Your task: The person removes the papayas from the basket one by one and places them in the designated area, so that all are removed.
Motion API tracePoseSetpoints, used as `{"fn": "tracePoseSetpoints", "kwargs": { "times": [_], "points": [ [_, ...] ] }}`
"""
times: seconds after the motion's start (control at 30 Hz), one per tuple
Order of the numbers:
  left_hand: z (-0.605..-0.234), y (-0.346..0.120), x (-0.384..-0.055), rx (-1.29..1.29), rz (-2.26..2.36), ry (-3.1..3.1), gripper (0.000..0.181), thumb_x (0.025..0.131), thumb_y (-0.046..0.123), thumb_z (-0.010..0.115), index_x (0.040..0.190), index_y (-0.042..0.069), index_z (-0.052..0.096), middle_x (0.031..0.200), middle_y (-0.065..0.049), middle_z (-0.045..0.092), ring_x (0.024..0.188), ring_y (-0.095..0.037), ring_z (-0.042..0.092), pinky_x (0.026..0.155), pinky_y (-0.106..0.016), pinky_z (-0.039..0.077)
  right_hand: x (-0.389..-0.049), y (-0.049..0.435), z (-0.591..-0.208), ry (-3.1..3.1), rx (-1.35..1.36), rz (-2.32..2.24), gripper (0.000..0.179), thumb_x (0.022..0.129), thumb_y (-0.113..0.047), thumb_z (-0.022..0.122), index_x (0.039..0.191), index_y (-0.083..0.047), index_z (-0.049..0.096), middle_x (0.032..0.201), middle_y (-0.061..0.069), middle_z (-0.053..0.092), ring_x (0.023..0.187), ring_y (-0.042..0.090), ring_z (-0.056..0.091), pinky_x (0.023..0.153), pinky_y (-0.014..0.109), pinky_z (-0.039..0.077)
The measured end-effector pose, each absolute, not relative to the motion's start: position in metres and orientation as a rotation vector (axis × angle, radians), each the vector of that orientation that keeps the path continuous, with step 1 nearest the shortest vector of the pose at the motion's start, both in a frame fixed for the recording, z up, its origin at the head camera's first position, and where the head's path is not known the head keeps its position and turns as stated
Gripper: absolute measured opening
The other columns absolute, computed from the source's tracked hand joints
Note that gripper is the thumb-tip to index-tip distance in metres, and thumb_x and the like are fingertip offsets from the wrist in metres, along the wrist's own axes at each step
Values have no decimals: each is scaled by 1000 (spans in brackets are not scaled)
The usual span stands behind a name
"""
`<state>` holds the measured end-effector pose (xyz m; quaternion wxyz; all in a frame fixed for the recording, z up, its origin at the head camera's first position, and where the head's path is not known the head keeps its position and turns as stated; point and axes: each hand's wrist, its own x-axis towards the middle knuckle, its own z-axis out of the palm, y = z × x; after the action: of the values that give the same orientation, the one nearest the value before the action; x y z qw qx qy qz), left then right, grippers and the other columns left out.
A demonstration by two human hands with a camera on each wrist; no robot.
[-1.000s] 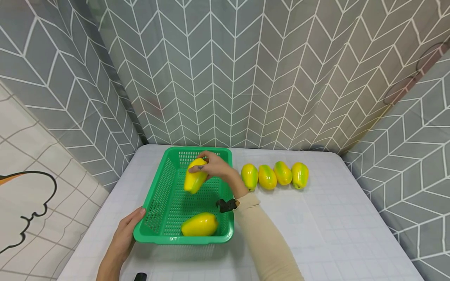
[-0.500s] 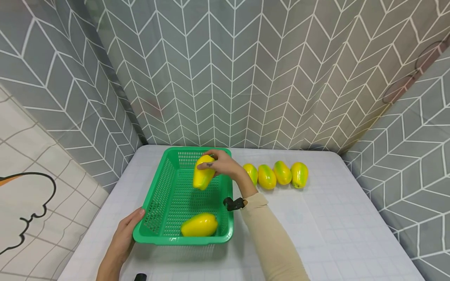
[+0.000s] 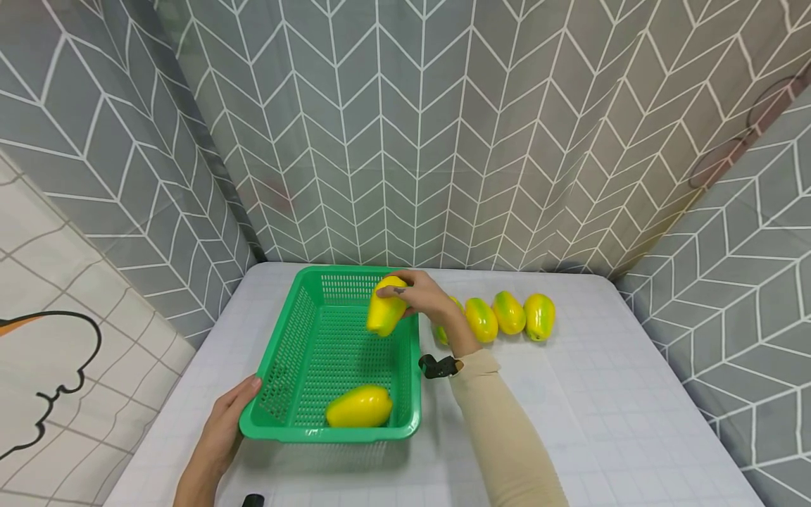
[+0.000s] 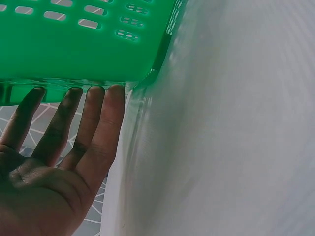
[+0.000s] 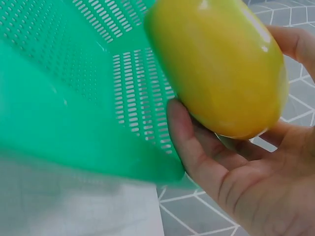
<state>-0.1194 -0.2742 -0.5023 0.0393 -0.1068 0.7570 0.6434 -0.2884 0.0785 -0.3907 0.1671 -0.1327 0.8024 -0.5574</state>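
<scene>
My right hand (image 3: 426,296) grips a yellow papaya (image 3: 384,311) with green streaks, held up over the right side of the green plastic basket (image 3: 279,338). In the right wrist view, thumb and fingers curve round the papaya (image 5: 221,69), close to the basket's rim (image 5: 93,157). Another papaya (image 3: 360,406) lies on its side in the basket's front right. My left hand (image 3: 224,419) is at the basket's front left corner. Its straight fingertips (image 4: 114,98) touch the basket's side in the left wrist view; the thumb is out of that frame.
Right of the basket, several papayas stand in a row on the white-covered table (image 3: 602,408), the nearest partly behind my right wrist. A black object (image 3: 253,500) shows at the front edge. Grey patterned curtains (image 3: 405,141) close in the back and sides.
My right hand has moved right with the papaya, from over the basket's middle to near its right rim. The left hand and the basket have stayed put.
</scene>
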Motion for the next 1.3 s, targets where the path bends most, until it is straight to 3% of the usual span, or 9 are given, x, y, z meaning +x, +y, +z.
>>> {"fn": "tracePoseSetpoints", "kwargs": {
  "times": [0.23, 0.53, 0.9, 1.1, 1.3],
  "points": [
    [-502, -274, -119, -314, 1980, 2320, 66, 115, 41, 41, 158, -9, 39, 98, 27, 73, 78, -7, 72, 74, -25, 62, -289, 93, -391, 2296, -353, -1601, 62, 99, -35, 74, 151, -8, 54, 132, 15, 66, 105, 25, 67, 85, 35, 64],
    [-502, -274, -120, -317, 1976, 2316, 66, 115, 41, 41, 158, -8, 39, 95, 22, 75, 73, -9, 72, 72, -26, 62, -291, 117, -389, 2355, -329, -1598, 61, 97, -34, 74, 150, -10, 55, 137, 17, 63, 111, 30, 66, 95, 47, 62],
    [-501, -274, -119, -315, 1979, 2313, 67, 115, 42, 41, 159, -8, 38, 96, 24, 74, 72, -8, 72, 73, -25, 62, -294, 153, -394, 2405, -259, -1576, 63, 99, -35, 72, 153, -10, 53, 141, 18, 61, 112, 30, 63, 92, 39, 60],
    [-501, -275, -119, -327, 1973, 2311, 66, 115, 42, 41, 159, -7, 39, 93, 21, 76, 71, -10, 73, 72, -26, 62, -292, 170, -395, 2416, -216, -1563, 64, 99, -35, 72, 156, -13, 50, 148, 17, 57, 122, 33, 60, 102, 47, 57],
    [-500, -276, -119, -334, 1958, 2292, 68, 115, 45, 41, 160, -5, 38, 100, 29, 71, 83, -5, 71, 77, -25, 62, -291, 189, -396, 2452, -163, -1504, 63, 100, -40, 70, 156, -19, 51, 155, 15, 53, 131, 36, 56, 109, 52, 54]
  ]
}}
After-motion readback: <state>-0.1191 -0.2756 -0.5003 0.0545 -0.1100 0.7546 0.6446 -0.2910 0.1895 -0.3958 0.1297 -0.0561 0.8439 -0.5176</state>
